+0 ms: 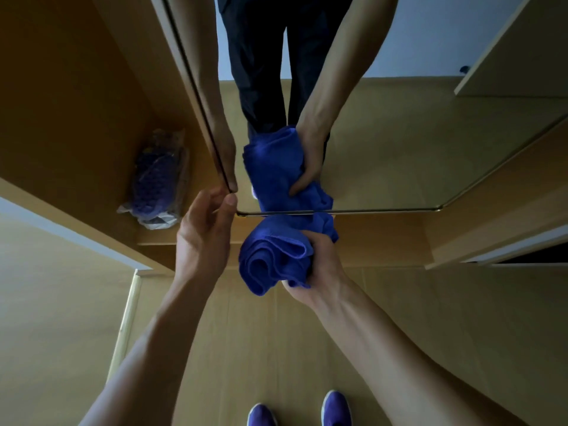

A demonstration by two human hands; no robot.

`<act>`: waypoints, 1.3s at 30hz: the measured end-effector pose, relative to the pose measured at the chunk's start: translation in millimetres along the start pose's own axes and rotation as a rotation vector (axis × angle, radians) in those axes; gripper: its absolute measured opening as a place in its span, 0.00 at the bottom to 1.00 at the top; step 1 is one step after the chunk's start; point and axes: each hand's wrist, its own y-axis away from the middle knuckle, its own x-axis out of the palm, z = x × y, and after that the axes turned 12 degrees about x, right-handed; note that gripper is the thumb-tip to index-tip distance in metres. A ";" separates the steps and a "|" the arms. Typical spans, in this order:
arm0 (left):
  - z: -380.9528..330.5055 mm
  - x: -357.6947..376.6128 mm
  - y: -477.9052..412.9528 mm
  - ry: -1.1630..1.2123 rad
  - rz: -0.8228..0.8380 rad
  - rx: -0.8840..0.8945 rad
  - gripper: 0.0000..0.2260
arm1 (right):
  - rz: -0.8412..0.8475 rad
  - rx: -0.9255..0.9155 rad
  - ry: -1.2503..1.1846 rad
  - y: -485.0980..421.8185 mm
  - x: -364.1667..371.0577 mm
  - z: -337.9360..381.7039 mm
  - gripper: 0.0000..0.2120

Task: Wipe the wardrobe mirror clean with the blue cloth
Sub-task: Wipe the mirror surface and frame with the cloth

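The wardrobe mirror (399,142) fills the upper middle of the view, its thin metal bottom edge running level just above my hands. My right hand (319,265) grips a bunched blue cloth (276,256), whose upper end presses against the mirror's bottom edge. My left hand (206,232) pinches the mirror door's lower left corner between thumb and fingers. The glass reflects both arms, the cloth and dark trousers.
To the left, the open wardrobe compartment (76,118) holds a plastic-wrapped purple bundle (156,179) on its floor. A pale wooden floor (246,348) lies below, with my purple shoes (336,407) at the bottom edge. A further wardrobe panel (507,216) stands at the right.
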 end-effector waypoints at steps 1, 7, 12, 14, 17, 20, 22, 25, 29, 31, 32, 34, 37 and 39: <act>0.3 0.8 0.0 0.005 -0.013 -0.017 0.05 | 0.001 -0.010 -0.014 4.1 -6.3 6.5 0.21; 2.7 8.7 2.1 0.035 -0.088 -0.042 0.06 | -0.134 -0.066 -0.117 27.7 -44.9 42.2 0.15; 5.1 16.8 8.9 0.066 -0.112 -0.084 0.06 | -0.190 -0.111 -0.147 34.5 -60.0 50.4 0.10; 4.5 18.4 10.2 0.074 -0.101 -0.096 0.07 | -0.191 -0.115 -0.155 32.9 -57.8 47.3 0.17; 1.1 20.3 10.8 0.094 -0.104 -0.123 0.10 | -0.166 -0.100 -0.114 27.4 -46.5 38.7 0.15; -1.6 22.0 11.3 0.124 -0.093 -0.149 0.13 | -0.098 -0.038 -0.030 15.8 -28.2 21.1 0.12; -1.5 20.2 12.9 0.165 -0.067 -0.160 0.10 | -0.056 0.023 0.004 5.6 -12.9 7.1 0.12; -2.0 14.9 16.3 0.236 -0.026 -0.177 0.09 | -0.005 0.059 0.044 -4.6 3.6 -5.8 0.13; -3.4 13.9 20.8 0.311 -0.043 -0.264 0.08 | 0.033 0.030 0.034 0.4 -2.2 1.0 0.15; -6.8 18.4 24.9 0.342 -0.016 -0.292 0.11 | 0.027 0.001 0.015 6.4 -11.2 10.0 0.19; -9.8 22.3 27.5 0.343 -0.006 -0.295 0.15 | 0.009 -0.014 0.006 10.6 -16.2 15.2 0.21; -15.9 32.3 33.0 0.337 -0.003 -0.285 0.26 | -0.038 -0.035 -0.012 19.0 -27.2 26.6 0.20; -25.0 51.1 39.2 0.332 -0.032 -0.278 0.35 | -0.111 -0.060 -0.039 33.2 -44.2 45.6 0.14; -29.7 64.4 41.6 0.343 -0.067 -0.296 0.39 | -0.155 -0.072 -0.066 41.1 -57.0 58.5 0.13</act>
